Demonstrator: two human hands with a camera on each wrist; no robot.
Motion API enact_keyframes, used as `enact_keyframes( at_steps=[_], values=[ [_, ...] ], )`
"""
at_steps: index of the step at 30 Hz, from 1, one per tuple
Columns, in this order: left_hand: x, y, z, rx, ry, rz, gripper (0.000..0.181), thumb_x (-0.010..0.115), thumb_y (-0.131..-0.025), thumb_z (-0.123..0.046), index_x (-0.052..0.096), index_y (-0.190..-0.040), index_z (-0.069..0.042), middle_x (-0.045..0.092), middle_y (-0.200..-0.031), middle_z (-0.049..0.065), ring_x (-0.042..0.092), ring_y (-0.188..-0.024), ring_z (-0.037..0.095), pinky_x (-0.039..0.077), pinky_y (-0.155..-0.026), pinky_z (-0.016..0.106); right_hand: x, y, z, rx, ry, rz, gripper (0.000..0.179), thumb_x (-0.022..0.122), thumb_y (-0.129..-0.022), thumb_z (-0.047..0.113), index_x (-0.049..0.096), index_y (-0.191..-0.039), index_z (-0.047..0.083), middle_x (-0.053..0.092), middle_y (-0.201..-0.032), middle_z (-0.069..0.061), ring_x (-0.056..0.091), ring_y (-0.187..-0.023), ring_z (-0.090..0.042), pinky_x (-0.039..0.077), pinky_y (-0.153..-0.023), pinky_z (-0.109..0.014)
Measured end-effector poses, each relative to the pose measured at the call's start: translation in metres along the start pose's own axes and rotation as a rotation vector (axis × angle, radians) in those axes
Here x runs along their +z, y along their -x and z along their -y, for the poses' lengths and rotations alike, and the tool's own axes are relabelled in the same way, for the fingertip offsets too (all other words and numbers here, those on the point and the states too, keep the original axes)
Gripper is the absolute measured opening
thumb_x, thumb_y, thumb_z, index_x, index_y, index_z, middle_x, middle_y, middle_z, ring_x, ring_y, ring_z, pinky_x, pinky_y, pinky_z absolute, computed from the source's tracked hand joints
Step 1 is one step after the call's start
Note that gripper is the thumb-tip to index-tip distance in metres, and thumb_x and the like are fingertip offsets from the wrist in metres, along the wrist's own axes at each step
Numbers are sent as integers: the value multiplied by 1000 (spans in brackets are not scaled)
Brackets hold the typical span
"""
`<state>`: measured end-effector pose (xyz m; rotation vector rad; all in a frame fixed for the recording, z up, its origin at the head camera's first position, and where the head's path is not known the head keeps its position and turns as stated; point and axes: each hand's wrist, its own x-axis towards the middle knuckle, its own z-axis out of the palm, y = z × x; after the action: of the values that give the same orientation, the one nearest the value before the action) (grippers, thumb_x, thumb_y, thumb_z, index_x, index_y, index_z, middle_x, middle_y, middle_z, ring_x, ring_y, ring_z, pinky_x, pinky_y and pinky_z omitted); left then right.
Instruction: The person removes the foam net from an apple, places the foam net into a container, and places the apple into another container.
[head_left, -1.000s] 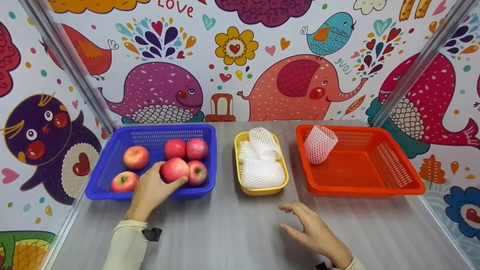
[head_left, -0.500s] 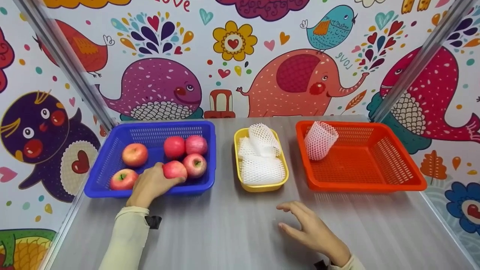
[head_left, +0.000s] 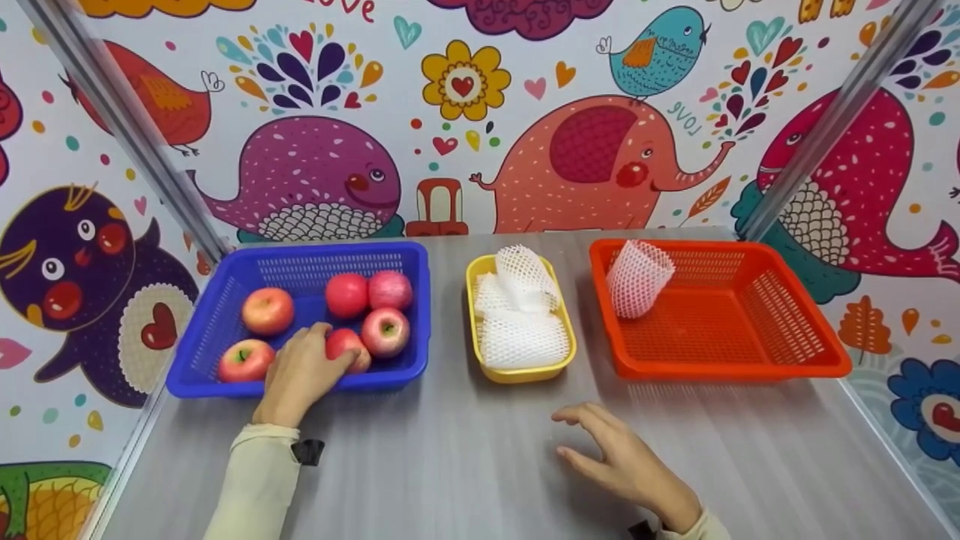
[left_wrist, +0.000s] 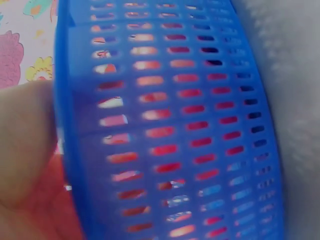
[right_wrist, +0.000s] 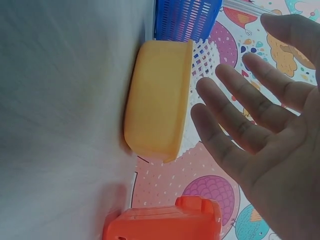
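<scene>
My left hand (head_left: 300,371) reaches over the front rim of the blue basket (head_left: 187,384), thumb and fingers around a red apple (head_left: 346,345). Beside that apple lie another apple with its stem end showing (head_left: 385,332) and two redder apples behind. Two yellowish-red apples are on the left side, one of them (head_left: 246,361) near my knuckles. In the left wrist view the basket's slotted wall (left_wrist: 165,125) hides most of the apples. My right hand (head_left: 626,461) holds nothing, its fingers spread and relaxed above the table, in front of the yellow basket (head_left: 525,375).
White foam net sleeves (head_left: 525,337) fill the yellow basket in the middle. On the right stands a red basket (head_left: 735,369) with one pinkish foam net sleeve (head_left: 639,279) leaning in its back left corner. A patterned wall (head_left: 465,165) rises behind the grey table.
My left hand has lowered the apple deeper into the blue basket, in front of the others. The head view has tilted slightly down. My right hand has stayed nearly still.
</scene>
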<state>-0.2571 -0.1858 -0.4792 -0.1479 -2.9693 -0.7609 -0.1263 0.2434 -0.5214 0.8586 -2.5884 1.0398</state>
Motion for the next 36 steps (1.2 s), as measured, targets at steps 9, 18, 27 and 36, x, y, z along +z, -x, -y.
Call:
enact_keyframes(
  at_steps=[9, 18, 27, 36],
  values=[
    [-4, 50, -34, 111, 90, -207, 54, 79, -85, -34, 64, -125, -1, 66, -113, 19, 63, -102, 41, 49, -81, 57, -2, -3, 3, -33, 20, -12, 42, 78, -89, 14, 60, -126, 22, 62, -120, 8, 62, -106, -16, 53, -87, -37],
    [15, 99, -49, 167, 125, -250, 54, 83, -82, -32, 66, -124, -4, 67, -116, 16, 64, -104, 39, 50, -84, 57, 3, -3, 1, -53, 21, -21, 43, 80, -87, 15, 61, -125, 22, 62, -118, 6, 61, -104, -14, 53, -86, -35],
    [25, 120, -57, 53, 138, -86, 60, 81, -83, -41, 64, -131, -9, 64, -125, 14, 60, -114, 36, 48, -90, 57, 3, -5, 3, -46, 15, 4, 39, 78, -89, 18, 61, -125, 21, 62, -119, 8, 62, -105, -15, 52, -88, -36],
    [28, 120, -58, 70, 156, -77, 60, 81, -82, -43, 64, -130, -11, 65, -124, 11, 61, -114, 34, 49, -90, 56, -10, -9, 1, -33, 48, 15, 41, 78, -88, 14, 61, -125, 19, 62, -119, 6, 61, -106, -16, 52, -88, -36]
  ],
)
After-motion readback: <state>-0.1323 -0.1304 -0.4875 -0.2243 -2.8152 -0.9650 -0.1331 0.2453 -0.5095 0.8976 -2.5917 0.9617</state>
